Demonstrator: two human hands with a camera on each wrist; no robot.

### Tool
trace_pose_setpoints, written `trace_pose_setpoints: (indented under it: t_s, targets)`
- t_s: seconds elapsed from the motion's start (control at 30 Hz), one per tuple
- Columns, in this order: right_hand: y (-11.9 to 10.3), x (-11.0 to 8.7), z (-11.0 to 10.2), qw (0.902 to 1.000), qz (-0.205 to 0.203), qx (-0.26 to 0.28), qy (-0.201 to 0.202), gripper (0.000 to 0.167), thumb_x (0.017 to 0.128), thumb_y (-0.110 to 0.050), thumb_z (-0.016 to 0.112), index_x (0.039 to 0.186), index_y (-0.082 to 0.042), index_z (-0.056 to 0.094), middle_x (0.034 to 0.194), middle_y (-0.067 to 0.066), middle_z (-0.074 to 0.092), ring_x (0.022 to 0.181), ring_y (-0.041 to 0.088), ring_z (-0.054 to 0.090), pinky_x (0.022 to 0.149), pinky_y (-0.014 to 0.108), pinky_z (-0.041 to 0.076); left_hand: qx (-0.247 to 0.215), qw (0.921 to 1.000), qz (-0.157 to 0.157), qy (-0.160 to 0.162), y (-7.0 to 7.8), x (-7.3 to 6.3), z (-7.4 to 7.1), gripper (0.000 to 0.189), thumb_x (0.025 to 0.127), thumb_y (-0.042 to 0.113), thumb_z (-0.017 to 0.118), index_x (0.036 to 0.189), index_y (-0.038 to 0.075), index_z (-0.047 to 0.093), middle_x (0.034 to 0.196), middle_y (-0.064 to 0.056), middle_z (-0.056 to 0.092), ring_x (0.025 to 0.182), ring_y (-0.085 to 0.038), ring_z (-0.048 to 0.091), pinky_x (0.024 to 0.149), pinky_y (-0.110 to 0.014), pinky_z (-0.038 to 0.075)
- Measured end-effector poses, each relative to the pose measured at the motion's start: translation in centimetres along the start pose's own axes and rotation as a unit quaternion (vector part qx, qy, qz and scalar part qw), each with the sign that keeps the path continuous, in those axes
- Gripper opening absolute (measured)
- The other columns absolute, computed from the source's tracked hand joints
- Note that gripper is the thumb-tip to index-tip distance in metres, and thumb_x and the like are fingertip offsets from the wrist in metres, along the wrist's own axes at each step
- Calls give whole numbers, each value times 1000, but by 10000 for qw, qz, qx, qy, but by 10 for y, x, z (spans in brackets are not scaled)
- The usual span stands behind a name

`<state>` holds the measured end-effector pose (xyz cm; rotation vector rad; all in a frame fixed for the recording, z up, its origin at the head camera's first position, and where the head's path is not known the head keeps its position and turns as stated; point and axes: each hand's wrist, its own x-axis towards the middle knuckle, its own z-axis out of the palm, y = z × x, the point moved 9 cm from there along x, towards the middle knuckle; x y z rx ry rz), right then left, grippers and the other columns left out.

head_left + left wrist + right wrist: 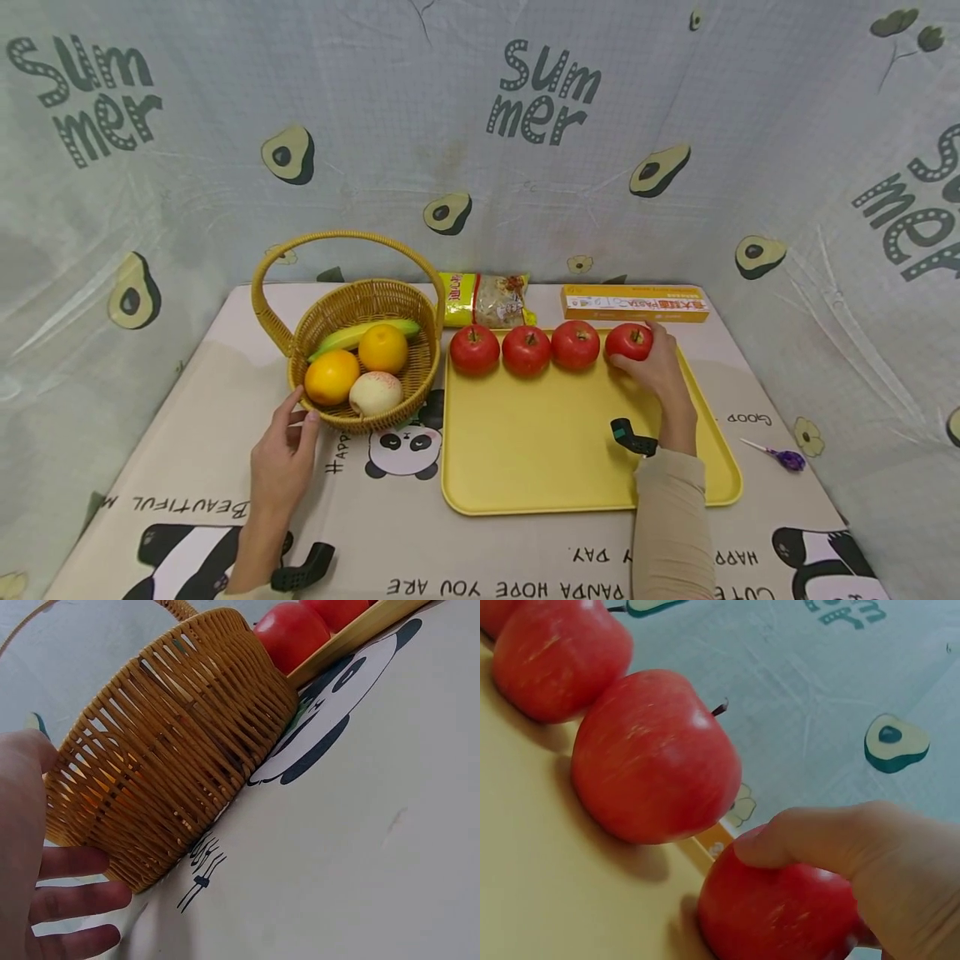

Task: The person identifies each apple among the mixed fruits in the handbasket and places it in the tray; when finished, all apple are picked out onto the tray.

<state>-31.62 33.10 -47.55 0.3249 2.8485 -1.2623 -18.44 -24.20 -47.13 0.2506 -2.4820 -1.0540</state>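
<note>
My right hand [654,364] grips the rightmost red apple [628,340] at the back of the yellow tray [540,450]. In the right wrist view the thumb [802,840] lies across this apple [780,919]; the fingers are mostly hidden. To its left, several more apples [575,344] stand in a row along the tray's back edge. My left hand [283,458] is at the near left side of a wicker basket [367,421], its fingers relaxed against or just beside the wall. Inside the basket lie two oranges [332,377], a banana [352,335] and a pale, pink-flecked peach-like fruit [377,394].
A yellow-and-clear food packet [491,300] lies behind the tray, between basket and wall. Right of it is an orange-and-white box [634,303]. A purple-wrapped lollipop [789,459] lies right of the tray. Printed cloth walls enclose the table on three sides, and the basket's handle [345,237] arches high.
</note>
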Motion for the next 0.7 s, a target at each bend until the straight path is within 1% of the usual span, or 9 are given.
trace_pose_setpoints:
  t_s: [0.07, 0.13, 0.23, 0.3, 0.33, 0.47, 0.53, 0.6, 0.7]
  targets:
    - [-3, -2, -4, 10000, 5, -37, 69, 100, 89, -31, 74, 160, -8, 7, 156, 29, 22, 141, 48, 29, 110, 63, 40, -30, 10000, 28, 60, 1, 1, 0, 48, 103, 30, 54, 149, 22, 49, 112, -16, 72, 85, -27, 69, 74, 3, 33]
    - [-6, -4, -9, 9998, 30, -46, 188, 99, 89, -31, 73, 161, -11, 8, 159, 27, 20, 143, 48, 26, 110, 64, 39, -58, 9999, 72, 133, 2, 2, 1, 47, 102, 29, 55, 148, 22, 51, 112, -15, 72, 84, -20, 67, 75, 3, 33]
    - [-12, -8, -17, 9993, 7, -151, 353, 96, 91, -33, 71, 162, -14, 9, 161, 26, 18, 145, 48, 21, 110, 66, 38, -151, 9995, 131, 233, 5, 3, 3, 47, 101, 28, 57, 147, 19, 52, 118, -13, 69, 88, -14, 62, 78, 3, 34]
    - [-19, -10, -22, 9987, -73, -235, 453, 94, 91, -34, 70, 162, -15, 10, 161, 26, 18, 145, 48, 19, 110, 67, 36, -191, 9993, 162, 289, 7, 4, 4, 47, 100, 27, 57, 146, 16, 53, 121, -14, 67, 92, -17, 63, 79, 1, 35]
    - [-22, -12, -25, 9982, -112, -286, 506, 94, 91, -35, 70, 162, -15, 11, 161, 26, 18, 145, 48, 19, 110, 68, 36, -203, 9991, 190, 333, 8, 5, 4, 47, 100, 27, 57, 146, 14, 53, 121, -15, 65, 94, -20, 63, 80, -2, 37]
    - [-35, -19, -31, 9961, -298, -465, 682, 91, 91, -36, 68, 161, -15, 14, 162, 26, 16, 146, 48, 17, 110, 71, 32, -95, 9969, 398, 670, 17, 7, -4, 43, 97, 24, 60, 137, 7, 60, 111, -19, 60, 96, -32, 62, 81, -20, 41]
    - [-42, -23, -35, 9949, -422, -534, 747, 89, 91, -35, 68, 160, -14, 17, 162, 26, 17, 147, 47, 17, 110, 71, 33, -57, 9943, 607, 873, 25, 9, -11, 40, 95, 22, 62, 131, 4, 63, 107, -22, 56, 97, -34, 59, 80, -29, 40]
    - [-49, -27, -38, 9933, -591, -592, 795, 86, 91, -34, 68, 159, -12, 21, 161, 25, 18, 147, 47, 18, 110, 71, 33, -47, 9911, 855, 1019, 35, 11, -17, 39, 93, 20, 64, 127, 2, 65, 106, -23, 54, 98, -35, 56, 81, -34, 39]
    - [-62, -33, -41, 9900, -884, -667, 872, 82, 91, -34, 68, 158, -11, 26, 159, 25, 22, 145, 47, 22, 109, 71, 34, -114, 9853, 1303, 1102, 54, 17, -24, 40, 91, 18, 66, 126, 0, 66, 107, -24, 56, 101, -38, 54, 86, -40, 40]
